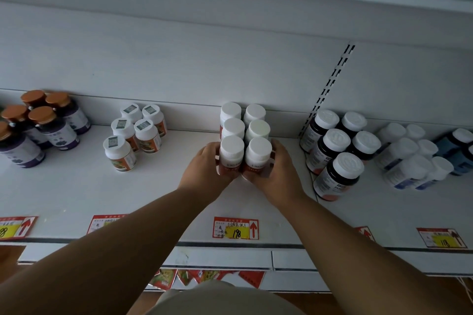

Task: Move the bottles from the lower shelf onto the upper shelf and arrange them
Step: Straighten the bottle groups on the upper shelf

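**Two front bottles held between both hands on the upper shelf**

Six white-capped bottles with red labels are seen standing upright in two columns of three on the upper shelf, the rearmost pair close to the back wall. The front left bottle is gripped by the left hand, whose fingers are curled round its outer side. The front right bottle is gripped likewise by the right hand. The two bottles are pressed side by side, touching, just in front of the four behind them.

To the left, a group of five white bottles with sticker-topped caps is set apart, and farther left a cluster of dark bottles with orange caps is found. To the right, dark bottles with white caps are grouped beside a slotted upright, with pale bottles beyond. A red and yellow price tag marked 198 is fixed on the shelf front below the hands.
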### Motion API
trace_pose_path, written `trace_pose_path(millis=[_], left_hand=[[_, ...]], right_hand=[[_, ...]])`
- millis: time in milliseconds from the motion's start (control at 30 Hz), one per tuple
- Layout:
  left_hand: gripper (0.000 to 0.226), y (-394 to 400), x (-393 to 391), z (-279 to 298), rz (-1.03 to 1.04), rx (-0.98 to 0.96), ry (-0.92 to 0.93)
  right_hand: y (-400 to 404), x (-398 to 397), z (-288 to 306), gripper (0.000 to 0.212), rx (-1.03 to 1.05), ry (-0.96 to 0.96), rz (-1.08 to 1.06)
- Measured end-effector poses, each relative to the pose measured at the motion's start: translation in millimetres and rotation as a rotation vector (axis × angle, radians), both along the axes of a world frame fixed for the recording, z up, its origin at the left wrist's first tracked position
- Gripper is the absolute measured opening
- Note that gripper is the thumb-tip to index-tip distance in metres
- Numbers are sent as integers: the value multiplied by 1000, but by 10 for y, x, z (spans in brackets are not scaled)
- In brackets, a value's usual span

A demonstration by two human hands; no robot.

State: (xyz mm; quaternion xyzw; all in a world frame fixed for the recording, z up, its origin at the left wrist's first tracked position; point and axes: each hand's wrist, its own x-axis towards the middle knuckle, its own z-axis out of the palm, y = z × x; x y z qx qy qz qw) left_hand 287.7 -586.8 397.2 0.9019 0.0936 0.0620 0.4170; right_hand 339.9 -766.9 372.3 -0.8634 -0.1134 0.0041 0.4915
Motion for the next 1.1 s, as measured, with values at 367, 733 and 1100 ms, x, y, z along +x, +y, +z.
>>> trace_pose_path(millis=[367, 733, 1100], left_hand=[[78, 0, 6, 31, 32, -29, 18], [85, 32, 3, 16, -1, -35, -1], [60, 87, 300, 146, 244, -875, 205]], right_hand=[[44, -18, 121, 73, 42, 15, 111], [33, -10, 122, 67, 94, 56, 158], [70, 306, 208, 96, 480, 529, -94]])
